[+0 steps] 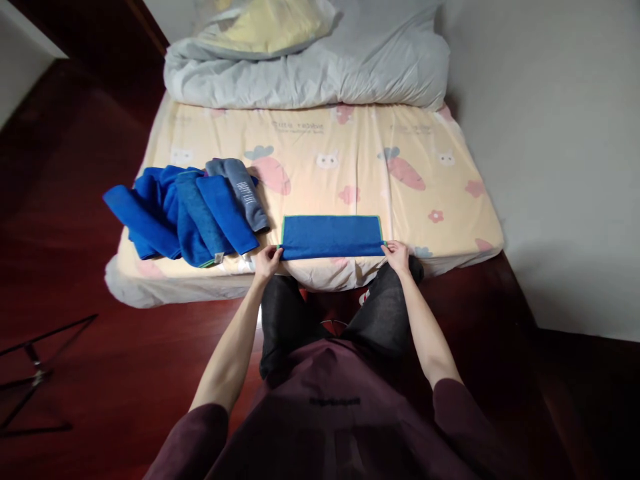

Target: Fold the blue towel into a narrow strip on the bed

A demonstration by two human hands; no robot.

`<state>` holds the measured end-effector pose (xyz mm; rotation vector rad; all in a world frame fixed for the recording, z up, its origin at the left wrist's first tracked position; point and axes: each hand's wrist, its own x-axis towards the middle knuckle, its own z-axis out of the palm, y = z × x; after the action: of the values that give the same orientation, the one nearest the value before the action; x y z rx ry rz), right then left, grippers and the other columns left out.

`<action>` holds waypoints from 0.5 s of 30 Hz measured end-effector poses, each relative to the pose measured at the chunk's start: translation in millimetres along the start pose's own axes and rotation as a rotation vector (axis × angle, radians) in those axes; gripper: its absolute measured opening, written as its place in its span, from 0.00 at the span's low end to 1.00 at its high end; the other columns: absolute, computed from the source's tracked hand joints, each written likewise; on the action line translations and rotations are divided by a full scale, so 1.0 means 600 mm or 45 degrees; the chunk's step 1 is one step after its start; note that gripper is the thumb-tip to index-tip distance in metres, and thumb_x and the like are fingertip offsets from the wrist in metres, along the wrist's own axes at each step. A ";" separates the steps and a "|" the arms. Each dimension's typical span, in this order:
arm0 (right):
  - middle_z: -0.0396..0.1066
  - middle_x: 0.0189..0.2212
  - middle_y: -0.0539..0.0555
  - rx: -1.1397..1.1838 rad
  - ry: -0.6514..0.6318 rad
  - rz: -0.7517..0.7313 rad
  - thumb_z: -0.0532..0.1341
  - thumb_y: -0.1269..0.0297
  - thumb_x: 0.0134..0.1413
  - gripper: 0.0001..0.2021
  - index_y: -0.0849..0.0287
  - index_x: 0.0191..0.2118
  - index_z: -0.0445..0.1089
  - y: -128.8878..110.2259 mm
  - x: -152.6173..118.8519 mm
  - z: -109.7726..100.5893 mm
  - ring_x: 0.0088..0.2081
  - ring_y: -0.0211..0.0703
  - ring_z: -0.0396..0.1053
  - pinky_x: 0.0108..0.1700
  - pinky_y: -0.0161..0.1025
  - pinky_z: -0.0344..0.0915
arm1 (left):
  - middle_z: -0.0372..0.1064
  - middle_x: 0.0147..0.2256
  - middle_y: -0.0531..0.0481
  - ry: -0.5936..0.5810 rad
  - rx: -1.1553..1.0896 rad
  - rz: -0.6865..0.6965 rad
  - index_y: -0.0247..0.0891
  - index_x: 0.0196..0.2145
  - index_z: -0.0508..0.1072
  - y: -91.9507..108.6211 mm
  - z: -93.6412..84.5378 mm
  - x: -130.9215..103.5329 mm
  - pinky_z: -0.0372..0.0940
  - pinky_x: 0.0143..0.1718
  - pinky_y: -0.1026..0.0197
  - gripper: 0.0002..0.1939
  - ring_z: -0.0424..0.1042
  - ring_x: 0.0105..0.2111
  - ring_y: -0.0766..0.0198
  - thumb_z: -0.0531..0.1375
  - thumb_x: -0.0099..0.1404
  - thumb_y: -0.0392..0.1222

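A blue towel (331, 233) with green edging lies flat in a long rectangle near the bed's front edge, its near side turned up as a fold. At its near left corner, my left hand (268, 260) pinches the cloth between thumb and fingers. My right hand (397, 256) grips the near right corner the same way. To the left sits a loose pile of blue towels (165, 207), one with a white tag. A grey-blue towel (244, 193) with white lettering rests on the pile's right side.
The bed (320, 147) has a cream sheet printed with carrots and cats. A rolled pale quilt (305, 77) and a yellow pillow (275, 27) lie at its far end. A black tripod-like stand (37, 377) is on the dark red floor at left; a wall (545, 133) rises at right.
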<state>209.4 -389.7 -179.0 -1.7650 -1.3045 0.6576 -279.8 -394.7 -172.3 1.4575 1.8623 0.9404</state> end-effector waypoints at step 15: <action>0.78 0.51 0.63 -0.180 -0.026 -0.369 0.66 0.66 0.57 0.13 0.59 0.48 0.80 -0.019 -0.013 -0.011 0.48 0.56 0.78 0.60 0.55 0.76 | 0.79 0.50 0.37 0.124 0.105 0.172 0.36 0.51 0.78 -0.008 0.002 -0.009 0.75 0.52 0.50 0.20 0.79 0.47 0.51 0.67 0.63 0.46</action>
<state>206.3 -397.5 -166.5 -1.6370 -1.6160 0.4301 -280.3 -400.7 -176.7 1.6305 1.9118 1.0258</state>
